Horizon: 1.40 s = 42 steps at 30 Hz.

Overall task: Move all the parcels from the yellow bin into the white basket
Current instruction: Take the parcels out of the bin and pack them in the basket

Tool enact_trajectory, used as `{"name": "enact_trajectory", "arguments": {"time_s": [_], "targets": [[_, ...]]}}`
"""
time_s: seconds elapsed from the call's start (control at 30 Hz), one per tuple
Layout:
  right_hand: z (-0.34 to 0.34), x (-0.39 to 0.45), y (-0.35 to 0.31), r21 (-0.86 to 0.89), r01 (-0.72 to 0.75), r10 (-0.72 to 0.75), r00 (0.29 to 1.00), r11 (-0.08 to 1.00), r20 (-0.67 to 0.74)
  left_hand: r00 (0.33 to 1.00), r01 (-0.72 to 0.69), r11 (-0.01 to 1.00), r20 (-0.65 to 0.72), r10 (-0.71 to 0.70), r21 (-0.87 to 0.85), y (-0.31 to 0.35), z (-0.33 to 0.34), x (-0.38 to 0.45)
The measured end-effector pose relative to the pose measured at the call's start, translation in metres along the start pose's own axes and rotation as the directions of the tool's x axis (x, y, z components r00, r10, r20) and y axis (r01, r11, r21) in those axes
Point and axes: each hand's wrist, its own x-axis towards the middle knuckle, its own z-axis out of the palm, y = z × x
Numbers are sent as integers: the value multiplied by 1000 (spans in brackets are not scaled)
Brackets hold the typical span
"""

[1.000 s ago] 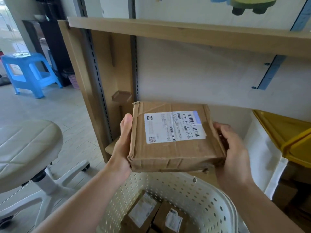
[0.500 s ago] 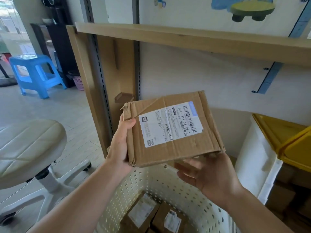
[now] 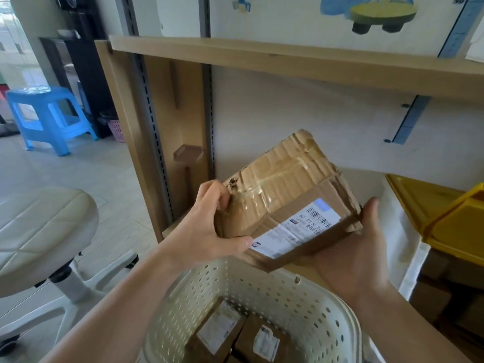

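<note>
Head view: I see both hands holding a crumpled corrugated cardboard parcel [image 3: 288, 203] tilted above the white basket [image 3: 301, 305]. The left hand [image 3: 209, 226] clamps its taped, torn corner at 9 o'clock, thumb across the face near a white printed label. The right hand [image 3: 358, 252] cradles the opposite edge at 3 o'clock with fingers underneath, I think flat, though they are hidden. The basket is perforated plastic with rounded walls, at 6 o'clock; two smaller labelled boxes [image 3: 235, 334] lie inside. The glossy yellow bin [image 3: 450, 224] sits at 3 o'clock. A padded cream stool [image 3: 44, 226] stands at 9 o'clock.
</note>
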Motion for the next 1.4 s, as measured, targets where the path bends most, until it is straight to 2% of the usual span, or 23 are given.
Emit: {"name": "enact_trajectory", "arguments": {"time_s": [0.07, 0.13, 0.2, 0.27, 0.33, 0.4, 0.53, 0.63, 0.7, 0.77, 0.83, 1.0, 1.1, 1.17, 1.23, 1.3, 1.4], "targets": [[7, -3, -3, -77, 46, -48, 999, 996, -23, 998, 66, 987, 10, -68, 144, 0, 4, -1], [13, -7, -6, -135, 76, -76, 997, 988, 3, 996, 89, 985, -21, -87, 146, 0, 12, -4], [16, -12, -10, -202, 111, -106, 994, 973, 37, 993, 87, 995, -71, -91, -49, 1, 18, -6], [18, -15, -10, -299, 169, -154, 985, 939, 72, 988, 71, 929, -99, -115, -362, 4, 21, -5], [17, -15, -6, -486, 289, -237, 957, 825, 167, 976, 33, 832, -160, -145, -554, 6, 21, -2], [17, -16, 2, -599, 349, -252, 937, 721, 243, 970, 25, 758, -168, -176, -651, 12, 23, -2], [17, -11, 11, -593, 300, -158, 947, 748, 280, 939, 214, 611, -11, -343, -762, 21, 23, -5], [16, -9, 15, -589, 184, -112, 981, 787, 157, 852, 398, 448, 142, -504, -801, 19, 21, -4], [11, -8, 16, -584, 86, -35, 995, 807, 98, 820, 449, 390, 197, -537, -804, 17, 21, -6], [11, -11, 14, -585, 53, -6, 997, 809, 82, 833, 424, 420, 164, -529, -802, 18, 22, -8], [12, -11, 11, -549, 71, -29, 996, 833, 85, 870, 356, 507, 81, -486, -785, 22, 23, -9], [12, -11, 11, -487, 127, -95, 991, 864, 90, 974, 103, 696, -71, -216, -711, 28, 27, -15], [15, -13, 11, -417, 139, -123, 990, 899, 65, 986, -94, 835, -164, 5, -542, 29, 27, -20], [17, -13, 13, -347, 114, -90, 992, 931, 85, 976, -134, 898, -215, 46, -418, 30, 30, -19], [12, -12, 12, -347, 109, -82, 992, 931, 93, 971, -125, 903, -238, 26, -410, 29, 32, -18], [11, -12, 10, -387, 119, -92, 992, 914, 87, 974, -101, 861, -225, -16, -498, 31, 32, -17], [9, -12, 8, -470, 181, -120, 980, 864, 158, 971, -53, 790, -216, -102, -611, 35, 30, -17]]}}
